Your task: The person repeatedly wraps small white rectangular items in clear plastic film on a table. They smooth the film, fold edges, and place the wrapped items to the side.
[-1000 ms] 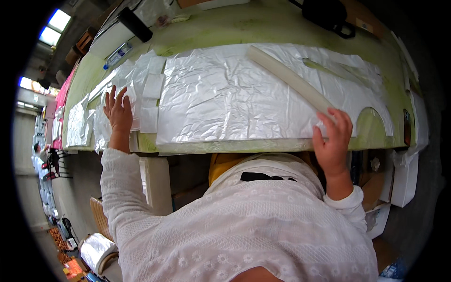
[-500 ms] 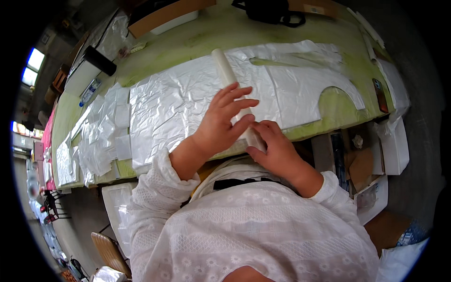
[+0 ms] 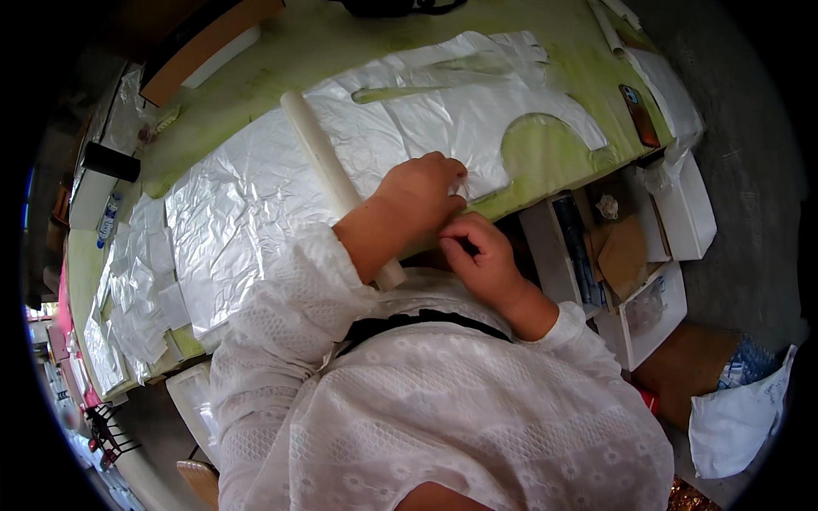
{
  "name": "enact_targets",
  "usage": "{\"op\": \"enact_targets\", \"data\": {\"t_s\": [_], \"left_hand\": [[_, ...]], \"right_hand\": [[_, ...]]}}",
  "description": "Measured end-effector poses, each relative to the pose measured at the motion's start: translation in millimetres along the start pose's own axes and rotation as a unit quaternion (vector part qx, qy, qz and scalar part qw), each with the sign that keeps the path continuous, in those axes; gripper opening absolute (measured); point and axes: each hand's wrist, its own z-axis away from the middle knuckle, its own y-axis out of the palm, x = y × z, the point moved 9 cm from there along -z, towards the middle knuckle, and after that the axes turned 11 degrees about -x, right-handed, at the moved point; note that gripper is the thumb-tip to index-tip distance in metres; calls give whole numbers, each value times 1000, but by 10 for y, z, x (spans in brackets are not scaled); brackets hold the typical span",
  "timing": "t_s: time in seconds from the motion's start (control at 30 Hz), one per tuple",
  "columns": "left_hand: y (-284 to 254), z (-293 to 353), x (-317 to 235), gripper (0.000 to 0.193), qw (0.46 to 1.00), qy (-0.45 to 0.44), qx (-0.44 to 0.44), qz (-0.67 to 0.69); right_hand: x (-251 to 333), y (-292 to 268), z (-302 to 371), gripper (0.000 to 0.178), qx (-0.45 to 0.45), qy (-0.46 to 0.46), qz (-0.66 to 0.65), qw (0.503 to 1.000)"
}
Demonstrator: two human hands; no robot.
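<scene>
A thin, shiny white plastic sheet [image 3: 247,204] cut like an apron lies wrinkled across the green table, its curved cut-out at the right. On it rests a long off-white tube [image 3: 322,157], slanting toward my body. My left hand [image 3: 423,198] reaches over the tube's near part, fingers curled down by the sheet's front edge. Beside it, at the table's front edge, is my right hand [image 3: 483,253], thumb and forefinger bent together. The two hands' fingertips nearly meet. Whatever the fingers may hold is too small or hidden to make out.
Folded clear plastic pieces [image 3: 141,281] lie at the table's left, near a bottle [image 3: 108,220] and a black cylinder [image 3: 111,162]. A phone [image 3: 639,115] is at the right edge. A cardboard box [image 3: 204,47] stands far left. Under the table are open white bins [image 3: 682,200].
My left hand has left the tube and moved right, across it. My right hand has come off the tube's near end. The tube now lies farther left in view; the whole view has shifted.
</scene>
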Motion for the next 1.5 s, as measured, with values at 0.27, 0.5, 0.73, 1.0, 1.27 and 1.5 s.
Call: {"op": "enact_targets", "data": {"t_s": [0.27,0.5,0.73,1.0,1.27,1.5], "left_hand": [[-36,-20,352,26,980,-144,-3,134],[10,63,544,13,897,-281,-3,342],[5,64,593,10,877,-290,-22,383],[-222,200,421,32,871,-218,-143,416],[-1009,855,1113,15,737,-263,-298,547],[-1437,2287,2382,14,787,-440,-333,276]], "right_hand": [[16,-257,-72,12,-42,-31,13,999],[246,-367,-481,21,-85,-202,196,956],[16,-296,-778,15,-21,-222,309,925],[45,-223,-1227,62,-114,-248,349,897],[-187,380,-966,63,77,-187,154,967],[-553,56,-1089,47,59,-204,372,904]]}}
